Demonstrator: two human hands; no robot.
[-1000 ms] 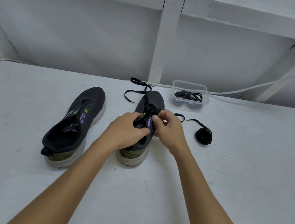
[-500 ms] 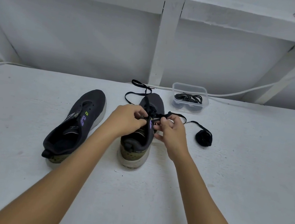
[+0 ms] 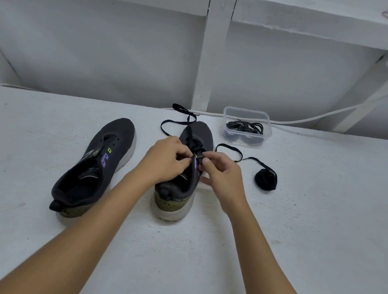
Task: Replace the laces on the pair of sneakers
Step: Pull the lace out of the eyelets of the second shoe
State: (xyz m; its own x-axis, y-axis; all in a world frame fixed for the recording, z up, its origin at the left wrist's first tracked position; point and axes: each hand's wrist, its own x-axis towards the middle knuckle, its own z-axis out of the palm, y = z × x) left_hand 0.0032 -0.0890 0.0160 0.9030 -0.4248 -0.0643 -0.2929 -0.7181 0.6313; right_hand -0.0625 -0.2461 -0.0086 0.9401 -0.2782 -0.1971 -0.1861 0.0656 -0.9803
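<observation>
Two dark sneakers stand on the white tabletop, heels near. The left sneaker [image 3: 97,164] is unlaced, toe angled right. The right sneaker [image 3: 180,190] carries a black lace [image 3: 180,116] trailing past its toe. A coiled black lace [image 3: 266,179] lies to its right.

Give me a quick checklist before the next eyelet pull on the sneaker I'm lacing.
1. Both hands on the work: left hand and right hand pinch at the eyelets of the right sneaker: ok.
2. Lace free to feed: loose ends trail past the toe on the table, no knot visible: ok.
3. Sneaker upright, sole down: ok.
4. Lace tip through the eyelet: hidden by fingers: cannot tell.
5. Left sneaker laced: eyelets bare: not ok.
6. Spare laces: coiled lace on the table, more in the clear container: ok.
</observation>
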